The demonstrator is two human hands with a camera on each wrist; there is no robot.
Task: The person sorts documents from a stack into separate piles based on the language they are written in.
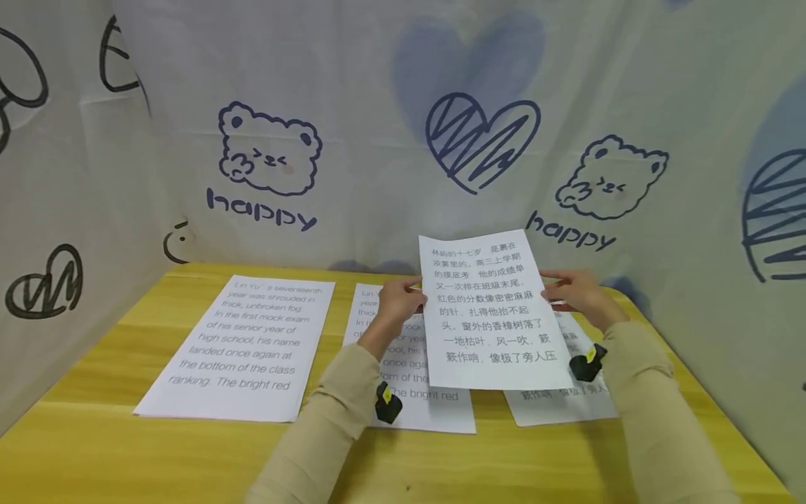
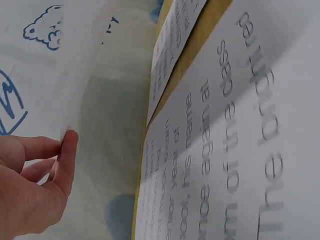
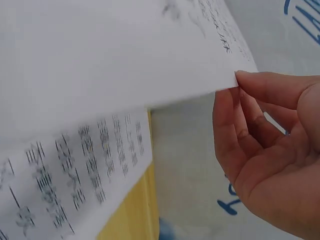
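Observation:
A white sheet of paper [image 1: 491, 315] printed with Chinese text is held up over the table, its printed side toward the head camera. My left hand [image 1: 400, 302] pinches its left edge between thumb and fingers. On the opposite edge, my right hand [image 1: 581, 294] pinches it too, thumb on one face and fingers behind, as the right wrist view shows. Beneath the raised sheet lies a middle sheet with English text [image 1: 441, 413], partly covered by it. To its right, another sheet with Chinese text [image 1: 560, 409] is mostly hidden behind the raised one.
A third English-text sheet [image 1: 245, 350] lies at the left of the yellow wooden table [image 1: 189, 462]. White cloth [image 1: 371, 175] with bear and heart drawings hangs behind the table and along its sides. Small black devices with yellow marks [image 1: 387, 403] sit on both wrists.

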